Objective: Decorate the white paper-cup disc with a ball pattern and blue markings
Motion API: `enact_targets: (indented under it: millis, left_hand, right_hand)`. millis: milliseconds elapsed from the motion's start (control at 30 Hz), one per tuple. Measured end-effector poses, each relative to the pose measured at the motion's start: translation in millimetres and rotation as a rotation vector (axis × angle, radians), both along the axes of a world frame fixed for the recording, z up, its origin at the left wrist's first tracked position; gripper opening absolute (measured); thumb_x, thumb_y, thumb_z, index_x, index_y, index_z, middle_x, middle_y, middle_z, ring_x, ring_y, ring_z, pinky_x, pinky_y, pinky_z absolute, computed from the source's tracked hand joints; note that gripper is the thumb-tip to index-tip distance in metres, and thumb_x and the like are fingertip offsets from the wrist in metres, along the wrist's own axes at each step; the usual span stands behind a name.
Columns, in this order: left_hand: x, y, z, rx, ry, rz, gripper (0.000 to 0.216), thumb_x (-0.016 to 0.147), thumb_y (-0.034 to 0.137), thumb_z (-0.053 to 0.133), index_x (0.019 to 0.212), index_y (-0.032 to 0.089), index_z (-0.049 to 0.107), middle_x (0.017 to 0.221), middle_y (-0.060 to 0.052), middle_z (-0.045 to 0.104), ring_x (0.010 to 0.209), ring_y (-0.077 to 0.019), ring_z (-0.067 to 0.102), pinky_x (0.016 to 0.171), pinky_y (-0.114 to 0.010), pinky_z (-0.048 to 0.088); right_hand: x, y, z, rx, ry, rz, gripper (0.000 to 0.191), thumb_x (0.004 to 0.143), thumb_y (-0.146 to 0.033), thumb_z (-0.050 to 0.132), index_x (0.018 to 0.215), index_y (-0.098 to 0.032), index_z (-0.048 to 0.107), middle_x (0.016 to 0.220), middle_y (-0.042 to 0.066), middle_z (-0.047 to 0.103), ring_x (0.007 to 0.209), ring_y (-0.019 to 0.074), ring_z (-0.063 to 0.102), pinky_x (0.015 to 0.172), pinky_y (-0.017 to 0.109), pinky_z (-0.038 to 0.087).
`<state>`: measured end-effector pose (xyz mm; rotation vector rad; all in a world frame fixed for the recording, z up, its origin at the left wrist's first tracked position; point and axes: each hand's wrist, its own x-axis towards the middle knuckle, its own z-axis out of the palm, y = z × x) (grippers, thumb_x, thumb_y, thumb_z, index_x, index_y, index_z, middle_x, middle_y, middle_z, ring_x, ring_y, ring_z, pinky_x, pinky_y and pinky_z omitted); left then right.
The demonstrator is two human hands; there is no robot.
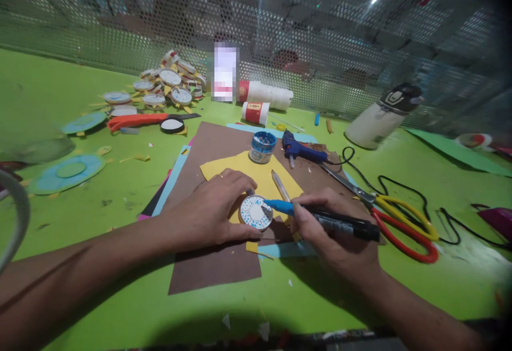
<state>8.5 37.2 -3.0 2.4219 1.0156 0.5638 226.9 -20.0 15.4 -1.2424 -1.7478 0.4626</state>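
Note:
My left hand (216, 207) is curled around a small white round disc (256, 212) dotted with blue, holding it down on the yellow paper (256, 176). My right hand (332, 228) grips a blue-tipped black marker (320, 217), and its tip touches the disc's right edge. Both rest on a brown sheet (212, 265) on the green table (120, 191).
A small blue paint jar (262, 146), a pencil (280, 184), a blue glue gun (300, 151) with a black cord, and red-yellow scissors (400, 223) lie behind and to the right. Finished discs (168, 87) pile at the back left, a white bottle (382, 116) at the back right.

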Motion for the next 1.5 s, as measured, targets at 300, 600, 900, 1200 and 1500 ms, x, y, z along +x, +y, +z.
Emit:
enact_targets:
  millis: [300, 600, 900, 1200, 1500]
  left_hand:
    - [1.1, -0.2, 1.3, 0.005, -0.011, 0.005, 0.043, 0.075, 0.045, 0.077, 0.103, 0.021, 0.056, 0.118, -0.012, 0.061, 0.109, -0.033, 0.055, 0.089, -0.049, 0.048]
    - [0.5, -0.9, 1.0, 0.011, -0.003, 0.002, 0.044, 0.077, 0.046, 0.077, 0.105, 0.02, 0.056, 0.118, -0.012, 0.061, 0.111, -0.0324, 0.054, 0.09, -0.049, 0.048]
    - [1.3, -0.5, 2.0, 0.004, -0.007, 0.018, 0.042, 0.076, 0.047, 0.075, 0.104, 0.022, 0.056, 0.117, -0.011, 0.061, 0.108, -0.0323, 0.056, 0.088, -0.048, 0.048]
    - [-2.1, -0.5, -3.0, 0.021, -0.018, 0.004, 0.046, 0.079, 0.051, 0.072, 0.109, 0.021, 0.054, 0.119, -0.012, 0.06, 0.11, -0.0331, 0.055, 0.088, -0.049, 0.048]
    - [2.1, -8.2, -0.4, 0.066, 0.015, 0.076, 0.047, 0.075, 0.048, 0.076, 0.107, 0.023, 0.053, 0.111, -0.012, 0.063, 0.097, -0.0321, 0.06, 0.08, -0.047, 0.051]
  right_hand:
    - [-3.4, 2.8, -3.6, -0.089, -0.017, 0.035, 0.007, 0.085, -0.027, 0.065, 0.083, -0.021, 0.066, 0.065, -0.002, 0.069, 0.054, 0.0123, 0.062, 0.051, 0.022, 0.05]
    - [-3.4, 2.9, 2.1, -0.038, -0.104, 0.11, 0.006, 0.088, -0.025, 0.063, 0.084, -0.02, 0.066, 0.068, -0.001, 0.07, 0.056, 0.0124, 0.064, 0.053, 0.022, 0.05]
    - [1.9, -0.4, 6.3, 0.063, -0.062, 0.036, 0.004, 0.088, -0.027, 0.065, 0.087, -0.023, 0.066, 0.071, 0.0, 0.07, 0.058, 0.0149, 0.065, 0.055, 0.027, 0.052]
    - [16.4, 7.1, 9.7, 0.078, 0.144, -0.13, 0.015, 0.09, -0.031, 0.065, 0.102, -0.023, 0.066, 0.089, 0.006, 0.072, 0.08, 0.0221, 0.07, 0.075, 0.039, 0.057]
    - [24.9, 26.7, 11.7, 0.079, -0.17, -0.173, 0.028, 0.091, -0.025, 0.058, 0.117, -0.017, 0.066, 0.118, 0.012, 0.071, 0.11, 0.0257, 0.067, 0.096, 0.042, 0.052]
